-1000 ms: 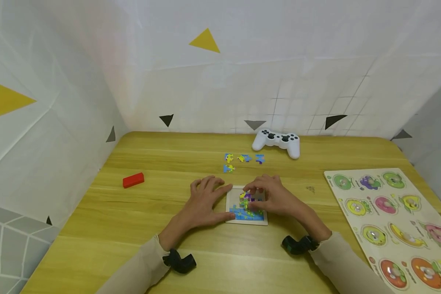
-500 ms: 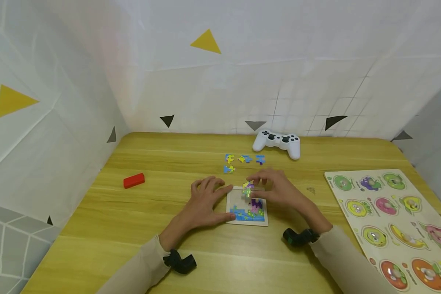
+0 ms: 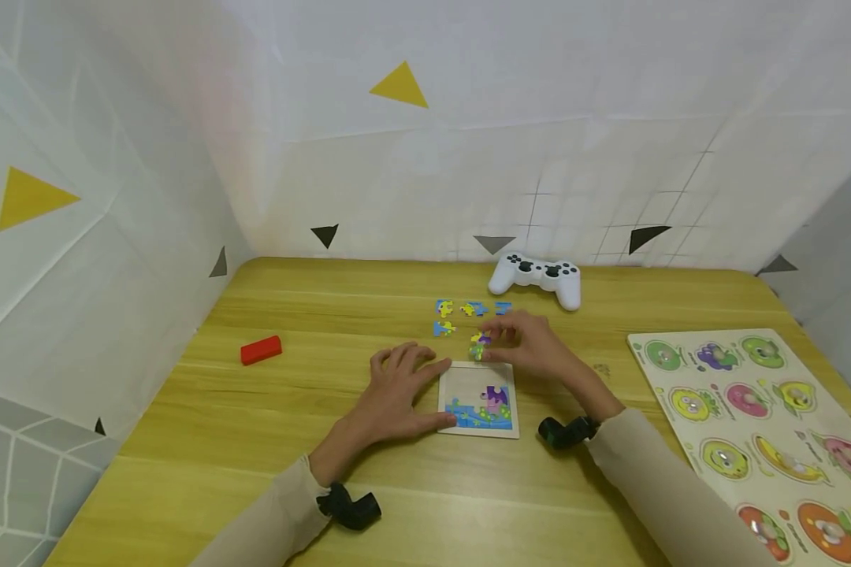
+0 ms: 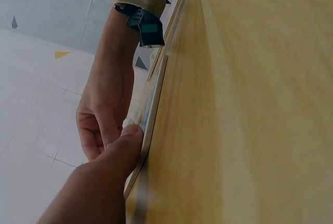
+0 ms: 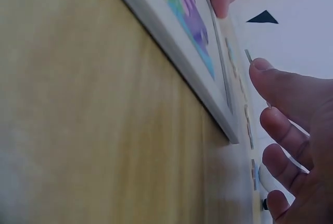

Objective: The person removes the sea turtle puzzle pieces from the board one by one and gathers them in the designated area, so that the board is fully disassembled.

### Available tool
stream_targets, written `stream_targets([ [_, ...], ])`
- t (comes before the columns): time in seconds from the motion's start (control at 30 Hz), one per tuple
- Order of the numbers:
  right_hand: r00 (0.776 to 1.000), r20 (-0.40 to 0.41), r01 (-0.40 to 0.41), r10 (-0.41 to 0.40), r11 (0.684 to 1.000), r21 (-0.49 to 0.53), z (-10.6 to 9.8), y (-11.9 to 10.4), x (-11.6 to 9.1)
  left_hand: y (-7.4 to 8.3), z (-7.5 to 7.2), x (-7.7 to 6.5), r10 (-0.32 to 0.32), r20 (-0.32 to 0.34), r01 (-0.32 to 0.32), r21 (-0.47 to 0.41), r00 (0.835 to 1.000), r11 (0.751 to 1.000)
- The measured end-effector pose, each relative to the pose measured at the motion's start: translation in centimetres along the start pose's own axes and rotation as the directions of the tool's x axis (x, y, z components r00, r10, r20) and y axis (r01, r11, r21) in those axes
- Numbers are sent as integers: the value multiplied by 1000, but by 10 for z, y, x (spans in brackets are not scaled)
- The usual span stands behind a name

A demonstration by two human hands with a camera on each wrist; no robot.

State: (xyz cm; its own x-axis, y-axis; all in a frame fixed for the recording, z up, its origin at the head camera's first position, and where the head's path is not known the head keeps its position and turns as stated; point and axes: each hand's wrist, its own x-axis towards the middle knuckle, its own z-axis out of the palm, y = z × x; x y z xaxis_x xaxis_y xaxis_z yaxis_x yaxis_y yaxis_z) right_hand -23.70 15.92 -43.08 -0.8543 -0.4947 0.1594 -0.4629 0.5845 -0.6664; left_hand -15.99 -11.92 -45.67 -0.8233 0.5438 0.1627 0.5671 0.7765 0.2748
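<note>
A small jigsaw puzzle in a white-edged tray (image 3: pixel 514 402) lies mid-table, with blue, green and purple pieces along its near and right parts. At its left side rests my left hand (image 3: pixel 397 394), fingers spread, thumb on the near-left edge and index fingertip at the far-left corner. My right hand (image 3: pixel 528 342) pinches a yellow, purple and green puzzle piece (image 3: pixel 478 346) just beyond the tray's far edge. In the right wrist view this puzzle piece (image 5: pixel 248 56) shows edge-on at the thumb tip, and the tray (image 5: pixel 171 57) stands beside the hand.
Several loose puzzle pieces (image 3: pixel 444 309) lie behind the tray. A white game controller (image 3: pixel 536 277) sits at the back, near the patterned cloth wall. To the left is a red block (image 3: pixel 261 350); a large fruit puzzle board (image 3: pixel 705 421) covers the right side.
My right hand has lifted the puzzle piece from over the tray and carried it away, past the far edge toward the loose pieces. The left hand keeps its place at the tray.
</note>
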Motion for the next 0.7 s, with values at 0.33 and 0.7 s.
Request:
stream_targets([
  [0.33, 999, 33, -36, 36, 999, 3, 2, 6, 11, 1, 0, -1, 6, -14, -6, 0, 1000, 1000],
  [0.7, 1000, 27, -5, 6, 998, -62, 4, 12, 19, 0, 1, 0, 0, -17, 0, 6, 1000, 1000],
])
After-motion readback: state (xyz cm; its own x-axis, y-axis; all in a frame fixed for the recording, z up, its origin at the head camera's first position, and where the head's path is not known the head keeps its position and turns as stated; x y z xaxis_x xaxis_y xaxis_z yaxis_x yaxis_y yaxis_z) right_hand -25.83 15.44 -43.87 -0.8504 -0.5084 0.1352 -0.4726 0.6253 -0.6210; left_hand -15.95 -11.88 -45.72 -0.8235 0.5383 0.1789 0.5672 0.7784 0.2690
